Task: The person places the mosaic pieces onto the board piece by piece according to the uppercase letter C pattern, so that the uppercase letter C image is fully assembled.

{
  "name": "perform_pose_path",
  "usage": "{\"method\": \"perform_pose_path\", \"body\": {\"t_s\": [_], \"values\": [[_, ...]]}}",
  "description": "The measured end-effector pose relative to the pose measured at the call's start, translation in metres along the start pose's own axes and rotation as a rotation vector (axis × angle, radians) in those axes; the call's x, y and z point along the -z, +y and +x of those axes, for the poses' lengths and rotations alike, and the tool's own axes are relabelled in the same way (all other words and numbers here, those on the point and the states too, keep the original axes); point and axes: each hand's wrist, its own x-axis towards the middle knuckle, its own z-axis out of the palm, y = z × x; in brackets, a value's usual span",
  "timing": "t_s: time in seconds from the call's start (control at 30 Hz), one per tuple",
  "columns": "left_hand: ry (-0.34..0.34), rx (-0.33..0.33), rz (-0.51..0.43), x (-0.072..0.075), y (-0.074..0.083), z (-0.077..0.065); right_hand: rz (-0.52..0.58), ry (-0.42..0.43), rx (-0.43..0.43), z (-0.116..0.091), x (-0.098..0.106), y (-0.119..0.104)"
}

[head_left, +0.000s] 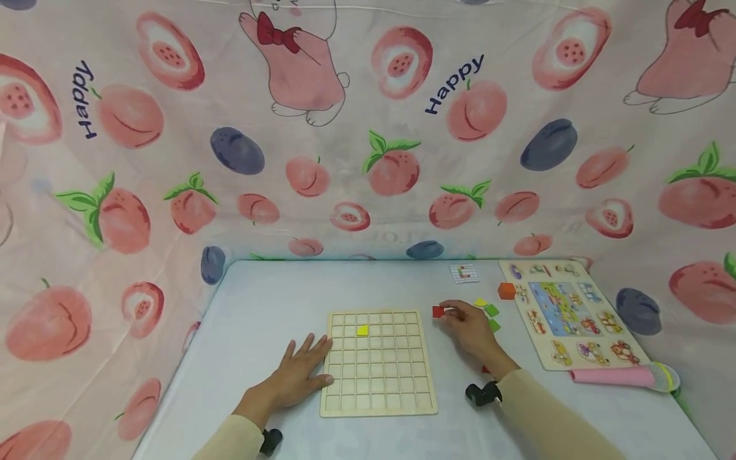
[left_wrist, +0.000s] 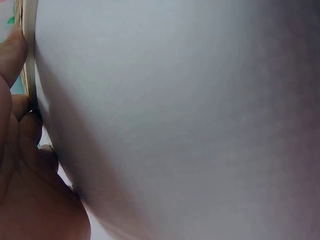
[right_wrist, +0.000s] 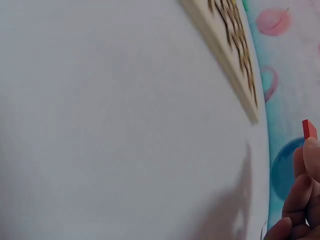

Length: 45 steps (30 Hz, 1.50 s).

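Patterned cloth (head_left: 345,153): fruit-printed backdrop, at 12 o'clock behind the work.
White table (head_left: 276,294): carries both boards and the small pieces.
Grid board (head_left: 384,370): flat near the table's middle; taken as the clock's centre, with 12 towards the backdrop.
Puzzle board (head_left: 546,348): flat, well apart from the grid board, between 2 and 3 o'clock.
Left hand (head_left: 296,375): 9 o'clock, fingers straight and spread, touching the grid board's edge, gripping nothing.
Right hand (head_left: 470,329): between 2 and 3 o'clock, thumb and fingers together, clamped on the red piece (head_left: 438,312).
Pink microphone (head_left: 609,375): 3 o'clock, lying along the puzzle board's near edge.
Picture card (head_left: 464,273): between 1 and 2 o'clock, near the table's far edge.
Orange block (head_left: 506,291): 2 o'clock, at the puzzle board's edge; contact unclear.
Red piece: 2 o'clock, just outside the grid board, in the right hand's pinch.
Green pieces (head_left: 491,310): two, 2 o'clock, beyond the right hand, a yellow piece (head_left: 480,302) beside them.
Yellow square (head_left: 362,330): on the grid board, towards 11 o'clock.
Step in hand: apparently placing pieces; the red one is not yet on the grid.
Next move: probably calls for a short shift towards 8 o'clock and a level release while the left hand steadies; which square, I cannot tell.
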Motion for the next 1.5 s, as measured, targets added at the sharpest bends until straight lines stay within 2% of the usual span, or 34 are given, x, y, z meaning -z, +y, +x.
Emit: {"method": "perform_pose_path", "body": {"t_s": [0.33,0.5,0.67,1.13,1.5], "values": [[-0.003,-0.009,0.004,-0.001,0.000,-0.001,0.142,-0.017,0.003,-0.002,-0.041,-0.034],[-0.003,-0.010,0.001,0.000,0.000,0.000,0.171,-0.064,0.020,-0.002,-0.065,-0.048],[-0.009,-0.016,-0.023,-0.001,-0.002,0.000,0.178,-0.101,0.012,-0.002,-0.081,-0.052],[-0.011,-0.024,-0.015,0.003,-0.001,0.000,0.151,-0.151,0.002,-0.003,-0.098,-0.055],[-0.010,-0.018,-0.018,0.001,-0.003,0.001,0.094,-0.141,0.049,-0.003,-0.109,-0.052]]}}
